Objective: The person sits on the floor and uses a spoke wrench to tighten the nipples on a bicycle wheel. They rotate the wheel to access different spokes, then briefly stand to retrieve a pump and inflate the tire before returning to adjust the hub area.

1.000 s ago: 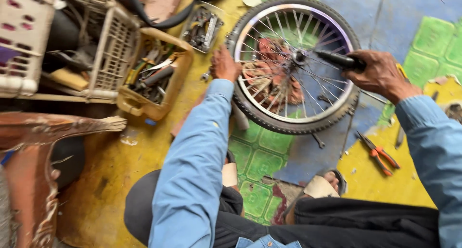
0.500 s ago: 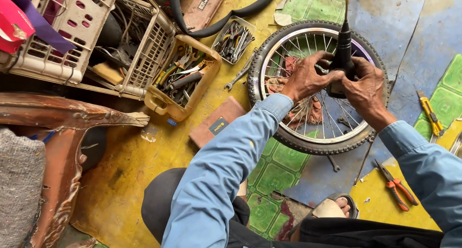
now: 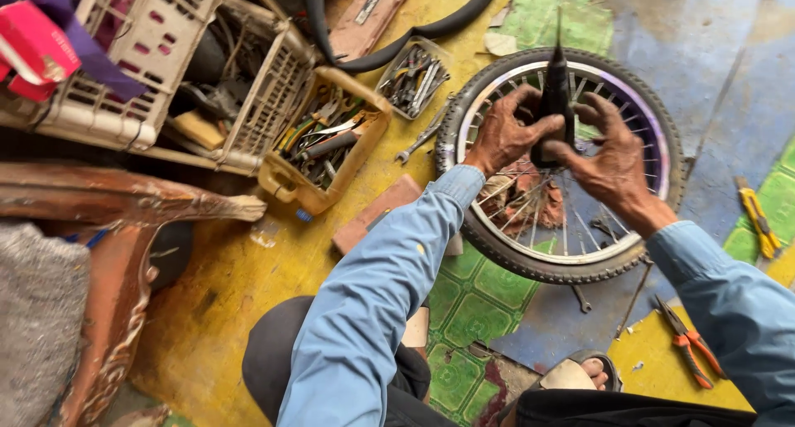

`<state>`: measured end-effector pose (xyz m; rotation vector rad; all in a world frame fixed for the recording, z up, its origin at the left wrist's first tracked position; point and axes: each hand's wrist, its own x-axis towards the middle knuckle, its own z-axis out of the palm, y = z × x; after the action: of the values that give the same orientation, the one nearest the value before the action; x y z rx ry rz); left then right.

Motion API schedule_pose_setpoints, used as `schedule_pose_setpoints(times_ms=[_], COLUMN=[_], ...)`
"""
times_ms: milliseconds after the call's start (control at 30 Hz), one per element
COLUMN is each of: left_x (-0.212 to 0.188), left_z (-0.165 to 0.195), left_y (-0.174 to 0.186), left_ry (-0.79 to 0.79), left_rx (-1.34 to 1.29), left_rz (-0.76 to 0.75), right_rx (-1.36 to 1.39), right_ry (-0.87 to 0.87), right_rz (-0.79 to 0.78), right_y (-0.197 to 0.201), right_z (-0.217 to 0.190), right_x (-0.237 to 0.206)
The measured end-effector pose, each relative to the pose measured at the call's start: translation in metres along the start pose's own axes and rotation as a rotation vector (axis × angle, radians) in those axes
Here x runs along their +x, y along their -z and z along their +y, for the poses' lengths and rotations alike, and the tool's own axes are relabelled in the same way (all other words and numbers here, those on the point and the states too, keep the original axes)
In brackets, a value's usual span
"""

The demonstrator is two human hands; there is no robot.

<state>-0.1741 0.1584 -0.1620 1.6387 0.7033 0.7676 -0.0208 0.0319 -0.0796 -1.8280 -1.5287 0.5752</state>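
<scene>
I see both hands raised over one bicycle wheel (image 3: 563,253) that lies flat on the floor (image 3: 248,278), right of centre in the scene. Between them stands one black tapered tool (image 3: 556,104), upright, its thin tip pointing to the far side. My left hand (image 3: 507,129) is curled around the tool's left flank, fingers closed against it; my right hand (image 3: 609,158) has its thumb pressed to the tool's lower end while the other fingers spread half open above the spokes. So the tool sits directly between the two hands, touching both, and the wheel lies just beneath them. Left of the wheel I count one yellow cut-open jug (image 3: 327,149) filled with hand tools, and just beyond it one small tray of wrenches (image 3: 414,75). One loose wrench (image 3: 424,137) lies between that tray and the tyre. Farther left stand two plastic baskets (image 3: 157,54), side by side. One black inner tube (image 3: 397,42) curves along the far side. On the right, one yellow utility knife (image 3: 755,216) lies well apart from the wheel, and one pair of red-handled pliers (image 3: 687,344) lies nearer to me. One reddish flat block (image 3: 377,212) rests just beside my left sleeve.
</scene>
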Motion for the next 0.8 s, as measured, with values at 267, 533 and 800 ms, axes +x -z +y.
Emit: schedule_pose_setpoints(times_ms=[267, 533, 800], left_x=[0.05, -0.117, -0.312], left_z=[0.056, 0.07, -0.001], left_y=[0.12, 0.267, 0.279], left_ry=[-0.087, -0.264, 0.423], left_rx=[0.407, 0.86, 0.601], left_rz=[0.049, 0.155, 0.934], right_rx=[-0.16, -0.282, -0.192], right_ry=[0.094, 0.076, 0.073], right_rz=[0.023, -0.05, -0.053], right_y=[0.006, 0.004, -0.013], right_z=[0.032, 0.119, 0.19], right_x=[0.003, -0.007, -0.003])
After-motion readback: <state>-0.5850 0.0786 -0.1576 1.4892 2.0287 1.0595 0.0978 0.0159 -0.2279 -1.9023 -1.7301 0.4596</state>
